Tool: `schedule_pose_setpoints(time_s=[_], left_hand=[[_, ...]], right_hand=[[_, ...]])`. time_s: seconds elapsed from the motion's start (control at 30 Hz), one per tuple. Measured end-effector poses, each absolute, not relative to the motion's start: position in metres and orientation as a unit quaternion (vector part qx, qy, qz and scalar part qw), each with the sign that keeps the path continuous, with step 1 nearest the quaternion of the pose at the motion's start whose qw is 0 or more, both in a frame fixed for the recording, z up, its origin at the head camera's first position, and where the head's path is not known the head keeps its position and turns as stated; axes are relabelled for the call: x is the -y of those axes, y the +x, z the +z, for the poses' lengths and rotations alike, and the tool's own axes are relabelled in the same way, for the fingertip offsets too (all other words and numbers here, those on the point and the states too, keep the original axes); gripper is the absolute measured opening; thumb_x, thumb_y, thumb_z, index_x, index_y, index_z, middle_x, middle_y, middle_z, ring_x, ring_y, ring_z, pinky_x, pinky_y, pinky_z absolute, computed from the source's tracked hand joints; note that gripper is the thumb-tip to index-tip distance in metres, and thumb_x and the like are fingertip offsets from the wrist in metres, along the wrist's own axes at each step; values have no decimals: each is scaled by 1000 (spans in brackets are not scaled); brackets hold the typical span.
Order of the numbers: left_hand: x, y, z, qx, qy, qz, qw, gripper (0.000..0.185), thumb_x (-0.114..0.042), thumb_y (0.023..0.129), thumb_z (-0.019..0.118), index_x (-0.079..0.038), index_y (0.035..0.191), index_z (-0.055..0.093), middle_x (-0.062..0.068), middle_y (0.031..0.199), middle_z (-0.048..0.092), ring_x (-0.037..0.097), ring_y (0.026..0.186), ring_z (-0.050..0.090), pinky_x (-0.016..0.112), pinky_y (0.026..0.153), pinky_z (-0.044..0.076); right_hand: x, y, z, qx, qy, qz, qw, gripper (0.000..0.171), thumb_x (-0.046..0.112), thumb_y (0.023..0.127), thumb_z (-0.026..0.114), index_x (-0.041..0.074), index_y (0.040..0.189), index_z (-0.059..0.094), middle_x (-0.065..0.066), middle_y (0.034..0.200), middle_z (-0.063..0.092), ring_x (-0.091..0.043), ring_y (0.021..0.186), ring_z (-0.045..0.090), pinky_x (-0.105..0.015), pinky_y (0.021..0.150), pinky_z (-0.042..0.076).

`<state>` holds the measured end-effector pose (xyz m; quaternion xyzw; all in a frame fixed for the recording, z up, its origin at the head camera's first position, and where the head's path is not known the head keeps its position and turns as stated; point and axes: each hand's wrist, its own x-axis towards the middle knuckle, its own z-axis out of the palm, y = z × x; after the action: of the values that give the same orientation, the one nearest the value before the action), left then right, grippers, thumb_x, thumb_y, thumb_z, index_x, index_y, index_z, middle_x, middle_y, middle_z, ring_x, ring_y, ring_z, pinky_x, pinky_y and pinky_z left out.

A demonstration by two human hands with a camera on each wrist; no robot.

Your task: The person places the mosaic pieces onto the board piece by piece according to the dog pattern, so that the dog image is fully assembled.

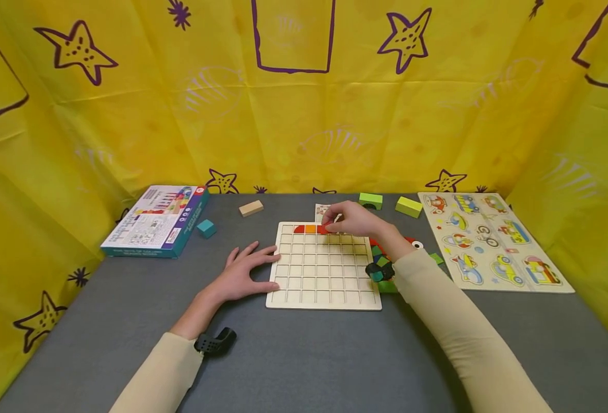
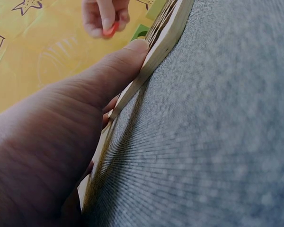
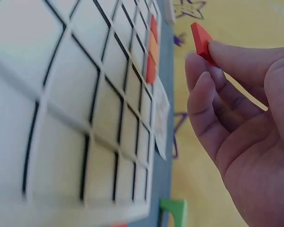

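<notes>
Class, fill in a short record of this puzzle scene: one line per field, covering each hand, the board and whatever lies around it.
Left hand: lies flat, fingers against the left edge of the grid board
Right hand: pinches a red tile above the board's top row
Board: red and orange tiles in top row
Nearby: game box, green blocks, vehicle puzzle

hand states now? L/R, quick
Left hand: open, fingers flat, steadying the wooden grid board at its left edge.
Right hand: pinching a red tile over the board's top row.
</notes>
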<state>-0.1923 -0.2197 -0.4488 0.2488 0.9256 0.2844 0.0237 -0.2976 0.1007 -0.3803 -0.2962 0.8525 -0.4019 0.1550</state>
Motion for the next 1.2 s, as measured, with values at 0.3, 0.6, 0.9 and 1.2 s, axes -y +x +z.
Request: schedule_pose_setpoints(time_s=[0.3,0.6,0.9,1.2], left_hand=[[220,-194,-447,-925,249,285,23,71,-50,85,79,-18,144,59,3,157,43,43,149,16,71,110,-4],[220,-194,-446,-926,247,284,26,70,-48,84,80,-17,144,59,3,157,42,42,149,16,71,110,-4],[219,-193,-446,-924,254,286,21,70,-48,84,80,-16,143,60,5,156,44,44,149,17,73,109,-3],[218,-193,-446,-927,250,279,22,71,-50,83,80,-17,143,61,4,156,45,44,149,17,72,109,-2]], right_hand=[[-58,-307,-394,-864,-322,-370,116,11,9,97,69,4,106,70,-5,97,67,-24,87,57,-33,78,48],[-19,-312,-399,-867,-324,-358,122,9,9,98,67,6,106,69,-5,97,67,-20,83,56,-28,73,46],[-3,-312,-402,-883,-336,-303,122,5,7,97,68,7,102,69,-4,96,66,-20,88,56,-29,81,47],[2,-310,-407,-890,-357,-261,113,5,12,96,71,7,99,70,-3,89,64,-20,84,56,-28,78,46]])
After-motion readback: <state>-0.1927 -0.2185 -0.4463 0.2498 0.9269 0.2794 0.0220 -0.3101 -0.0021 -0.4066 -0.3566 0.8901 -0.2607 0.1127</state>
